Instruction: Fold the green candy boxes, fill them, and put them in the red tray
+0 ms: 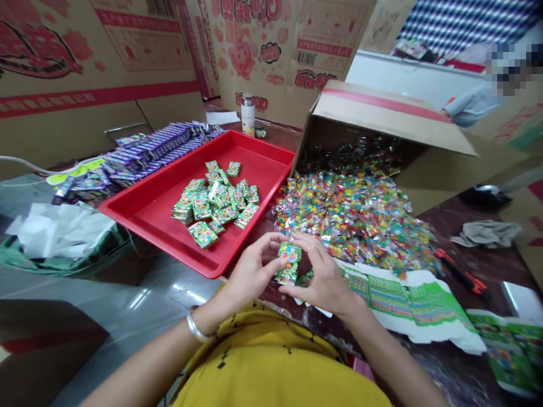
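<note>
Left hand (253, 270) gripping green box (292, 263), right hand (326, 278) curved around its side

- In front of me runs a dark reddish-brown table (494, 263), with a faint shine on its bare patches.
- Down to my left I see a grey floor (163, 285), glossy enough to throw back streaks of white light (139, 298).
- A big brown carton (85, 56) with red lettering rises at my left like a wall.
- Straight ahead, past the table, stands a tall red-printed carton (271, 51).
- 1 red-striped carton (46, 345) sits low at my left.
- Far right, a whitish partition or wall (382, 76) stands below a blurred blue-and-white checked surface (462, 28).
</note>
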A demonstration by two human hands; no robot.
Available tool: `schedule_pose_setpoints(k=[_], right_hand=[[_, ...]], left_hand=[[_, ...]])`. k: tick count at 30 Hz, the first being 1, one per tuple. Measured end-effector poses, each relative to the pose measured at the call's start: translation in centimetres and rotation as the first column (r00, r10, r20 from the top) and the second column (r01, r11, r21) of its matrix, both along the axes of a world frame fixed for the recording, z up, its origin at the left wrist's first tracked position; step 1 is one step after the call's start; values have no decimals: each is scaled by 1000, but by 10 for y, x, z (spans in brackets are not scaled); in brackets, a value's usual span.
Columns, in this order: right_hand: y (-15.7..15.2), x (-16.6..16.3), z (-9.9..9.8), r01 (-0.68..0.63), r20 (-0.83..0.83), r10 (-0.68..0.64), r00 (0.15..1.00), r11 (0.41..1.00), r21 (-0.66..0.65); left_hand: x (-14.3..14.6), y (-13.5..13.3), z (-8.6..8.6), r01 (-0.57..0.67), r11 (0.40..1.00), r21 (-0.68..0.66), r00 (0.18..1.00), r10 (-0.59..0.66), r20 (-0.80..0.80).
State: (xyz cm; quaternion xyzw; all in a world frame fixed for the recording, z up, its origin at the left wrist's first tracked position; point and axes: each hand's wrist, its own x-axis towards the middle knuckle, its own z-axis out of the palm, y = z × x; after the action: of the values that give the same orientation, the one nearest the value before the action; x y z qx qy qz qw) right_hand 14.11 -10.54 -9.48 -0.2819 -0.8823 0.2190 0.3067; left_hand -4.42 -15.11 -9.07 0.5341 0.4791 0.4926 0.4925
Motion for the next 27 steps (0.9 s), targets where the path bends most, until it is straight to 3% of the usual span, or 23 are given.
schedule_pose_setpoints(k=[3, 4, 6, 8, 10, 11, 13, 15, 17, 20, 23, 25, 27], right_hand=[[12, 6, 5, 53, 6, -53, 999, 996, -66], [17, 13, 7, 119, -17, -122, 992, 988, -97], [27, 33, 6, 295, -67, -306, 950, 945, -139], [34, 55, 1, 429, -26, -437, 899, 891, -147], [34, 73, -8, 446, 122, -432, 894, 885, -135], [33, 79, -13, 428, 216, -396, 893, 894, -132], [27, 83, -24, 418, 383, -351, 854, 902, -106], [20, 80, -33, 469, 489, -395, 778, 883, -32], [15, 74, -40, 523, 525, -465, 712, 851, 44], [12, 69, -46, 559, 504, -513, 695, 826, 70], [15, 69, -48, 593, 418, -512, 751, 801, -85], [18, 68, -48, 569, 285, -497, 820, 762, -309], [20, 65, -46, 463, 108, -488, 866, 700, -544]], left_hand=[[-36, 23, 19, -79, 990, 117, 938, 114, -326], [-53, 33, 27, -145, 971, 191, 865, 218, -451], [-85, 53, 41, -238, 918, 316, 638, 393, -662], [-106, 65, 50, -255, 905, 341, 430, 422, -798], [-104, 64, 49, -213, 889, 405, 346, 456, -820], [-94, 59, 43, -170, 882, 439, 368, 470, -802], [-60, 41, 23, -56, 885, 462, 499, 426, -755], [-15, 20, -4, 121, 927, 355, 594, 219, -774], [25, 6, -31, 223, 960, 169, 588, 6, -809], [59, 2, -58, 220, 974, 57, 538, -73, -840], [64, 4, -66, 209, 977, 38, 503, -74, -861], [61, 2, -64, 217, 975, 51, 518, -71, -852], [60, -2, -59, 227, 970, 92, 576, -57, -815]])
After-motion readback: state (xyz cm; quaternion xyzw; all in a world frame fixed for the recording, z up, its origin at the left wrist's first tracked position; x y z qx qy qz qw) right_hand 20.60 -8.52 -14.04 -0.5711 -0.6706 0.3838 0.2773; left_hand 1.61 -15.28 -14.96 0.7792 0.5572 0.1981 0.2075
